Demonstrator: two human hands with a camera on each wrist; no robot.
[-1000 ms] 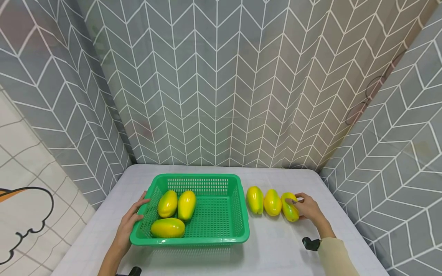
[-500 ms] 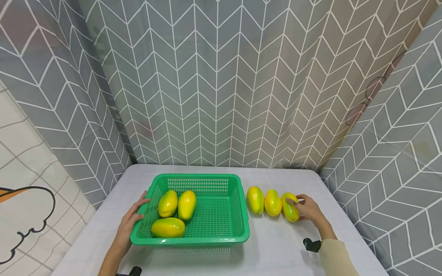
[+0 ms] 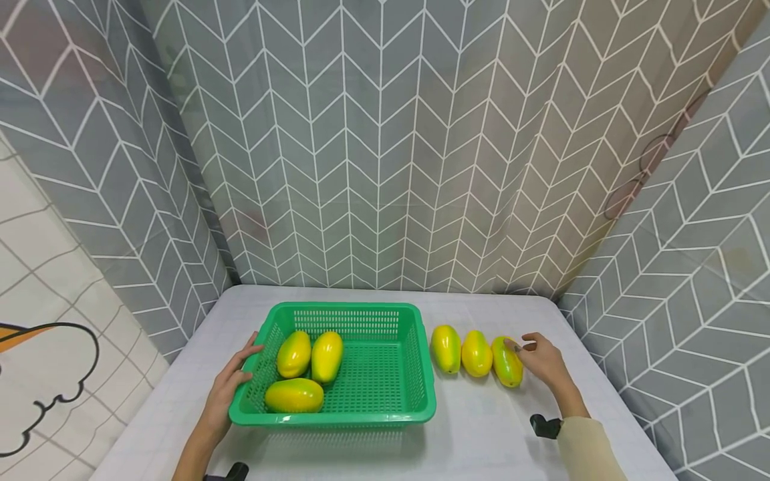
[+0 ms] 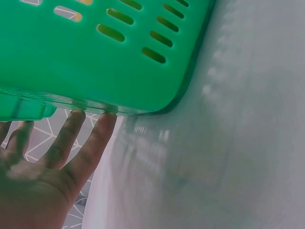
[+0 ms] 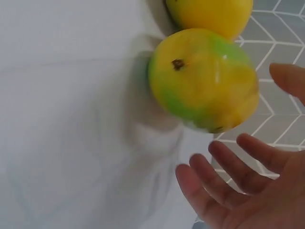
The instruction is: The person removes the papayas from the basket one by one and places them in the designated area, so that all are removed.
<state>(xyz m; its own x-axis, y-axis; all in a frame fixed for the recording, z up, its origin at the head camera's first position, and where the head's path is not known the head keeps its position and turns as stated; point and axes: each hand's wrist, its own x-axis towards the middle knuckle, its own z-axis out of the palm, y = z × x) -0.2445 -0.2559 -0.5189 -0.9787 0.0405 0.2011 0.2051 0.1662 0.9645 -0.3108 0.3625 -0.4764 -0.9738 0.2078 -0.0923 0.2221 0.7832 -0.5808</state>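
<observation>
The person's right hand (image 3: 544, 361) is released, its fingers loosely spread and slightly bent; the right wrist view shows a gap between the fingertips and the nearest fruit (image 3: 508, 366), with the thumb held away from the four fingers across from them. That yellow-green fruit lies on the white table (image 3: 475, 434) just left of the right hand, a dark spot showing at its end. Farther left of the same hand come the middle fruit (image 3: 477, 354) and then the far fruit (image 3: 446, 349), the three side by side in a row. The right forearm reaches forward and inward from a pale sleeve (image 3: 589, 447), with a black wrist device (image 3: 544, 426) on its inner side. The left hand (image 3: 222, 394) rests against the near-left side of a green basket (image 3: 373, 381), its fingers long and mostly straight, their tips touching the wall, braced there and not clenched. Inside the basket, just right of the left hand, lie a sideways fruit (image 3: 294, 395) and, beyond it, two lengthwise fruits (image 3: 327, 357) leaning close together. Bare basket floor stretches right of them.
</observation>
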